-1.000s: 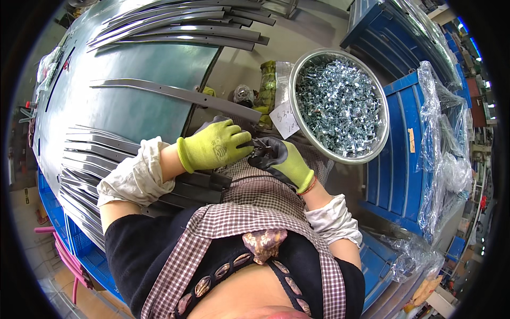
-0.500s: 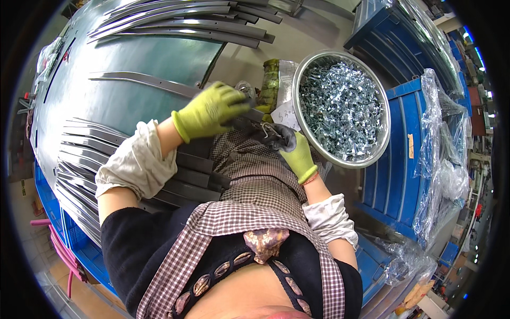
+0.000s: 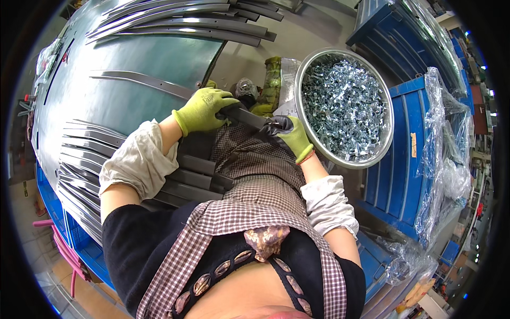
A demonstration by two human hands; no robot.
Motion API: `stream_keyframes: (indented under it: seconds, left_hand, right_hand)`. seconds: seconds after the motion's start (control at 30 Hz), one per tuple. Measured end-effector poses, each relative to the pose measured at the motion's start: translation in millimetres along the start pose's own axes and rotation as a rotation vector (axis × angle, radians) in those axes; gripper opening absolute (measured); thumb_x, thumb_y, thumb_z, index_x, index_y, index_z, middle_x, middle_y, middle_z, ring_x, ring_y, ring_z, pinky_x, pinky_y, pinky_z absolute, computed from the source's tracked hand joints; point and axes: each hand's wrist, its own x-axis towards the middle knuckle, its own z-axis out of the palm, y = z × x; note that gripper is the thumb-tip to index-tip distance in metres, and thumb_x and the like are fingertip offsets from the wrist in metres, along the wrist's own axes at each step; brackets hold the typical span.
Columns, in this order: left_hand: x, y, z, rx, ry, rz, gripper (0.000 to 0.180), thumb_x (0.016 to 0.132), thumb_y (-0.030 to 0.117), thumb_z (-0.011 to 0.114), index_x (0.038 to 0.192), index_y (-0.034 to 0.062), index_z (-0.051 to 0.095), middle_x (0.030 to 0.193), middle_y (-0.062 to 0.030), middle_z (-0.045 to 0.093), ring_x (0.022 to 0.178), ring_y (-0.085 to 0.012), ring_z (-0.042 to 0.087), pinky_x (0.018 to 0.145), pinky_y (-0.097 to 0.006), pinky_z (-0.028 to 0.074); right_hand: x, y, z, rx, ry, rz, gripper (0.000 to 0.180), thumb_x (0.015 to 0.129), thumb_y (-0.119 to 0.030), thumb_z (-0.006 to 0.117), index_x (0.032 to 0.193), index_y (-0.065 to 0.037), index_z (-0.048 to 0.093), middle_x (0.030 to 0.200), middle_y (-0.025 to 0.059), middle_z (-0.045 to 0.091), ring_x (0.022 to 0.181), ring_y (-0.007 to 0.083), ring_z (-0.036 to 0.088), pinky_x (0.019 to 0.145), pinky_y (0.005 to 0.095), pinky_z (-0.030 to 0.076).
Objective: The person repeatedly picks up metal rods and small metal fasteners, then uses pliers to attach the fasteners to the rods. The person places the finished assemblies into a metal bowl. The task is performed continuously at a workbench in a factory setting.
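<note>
A long dark grey strip (image 3: 245,118) runs from the green table across toward my lap. My left hand (image 3: 206,110), in a yellow-green glove with dark fingertips, is wrapped round it near its end. My right hand (image 3: 293,137), in a matching glove, pinches the strip's end, with the fingers closed. A small shiny bit of metal shows at those fingertips; its shape is too small to make out. Just right of that hand stands a round metal bowl (image 3: 345,162) heaped with small shiny metal clips (image 3: 342,106).
More strips lie stacked on the green table (image 3: 143,56), at the far edge (image 3: 186,24) and beside my left arm (image 3: 87,159). Blue metal bins (image 3: 396,159) with clear plastic wrap (image 3: 446,154) stand at the right. A yellow-green bundle (image 3: 272,80) lies beyond my hands.
My left hand, blurred by motion before, is now steady and gripping the strip. My right hand has come up slightly to the strip's end.
</note>
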Motion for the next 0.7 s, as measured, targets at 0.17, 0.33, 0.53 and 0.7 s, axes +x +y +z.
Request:
stream_keyframes:
  seconds: [0.17,0.33,0.53,0.7]
  left_hand:
    - [1.6,1.3,0.1,-0.019,0.003,-0.05,0.059,0.061,0.019,0.082,0.118,0.0084,0.066,0.116,-0.0116,0.065,0.108,-0.0317,0.06,0.096,-0.041,0.048]
    - [0.8,0.3,-0.8,-0.02,0.04,-0.024,0.059,0.062,0.019,0.081,0.118,0.0085,0.066,0.114,-0.012,0.065,0.107,-0.0321,0.061,0.094,-0.041,0.048]
    - [-0.2,-3.2,3.0,-0.032,0.058,0.005,0.056,0.063,0.017,0.079,0.117,0.0088,0.067,0.112,-0.0117,0.065,0.104,-0.0324,0.062,0.092,-0.041,0.049]
    - [0.4,-4.1,2.6,-0.021,0.04,-0.014,0.055,0.065,0.019,0.079,0.118,0.0093,0.066,0.114,-0.0114,0.065,0.105,-0.0321,0.061,0.092,-0.042,0.048]
  right_hand:
    - [-21.1,-21.9,-4.6,-0.507,-0.003,-0.088,0.021,0.079,-0.008,0.07,0.1,-0.004,0.07,0.088,0.0156,0.07,0.082,0.0323,0.068,0.075,0.0374,0.054]
    - [-42.9,-24.0,-14.3,-0.468,-0.029,-0.14,0.021,0.082,-0.01,0.063,0.102,-0.007,0.068,0.09,0.0157,0.067,0.081,0.0348,0.065,0.071,0.0421,0.051]
    - [-35.2,-18.8,-11.1,-0.502,-0.063,-0.143,0.018,0.084,-0.014,0.063,0.1,-0.007,0.069,0.084,0.0169,0.065,0.078,0.0361,0.064,0.068,0.043,0.049]
    - [-25.4,-12.9,-14.6,-0.271,-0.232,0.032,0.018,0.086,-0.013,0.063,0.1,-0.003,0.069,0.084,0.0185,0.068,0.075,0.031,0.065,0.067,0.0387,0.049]
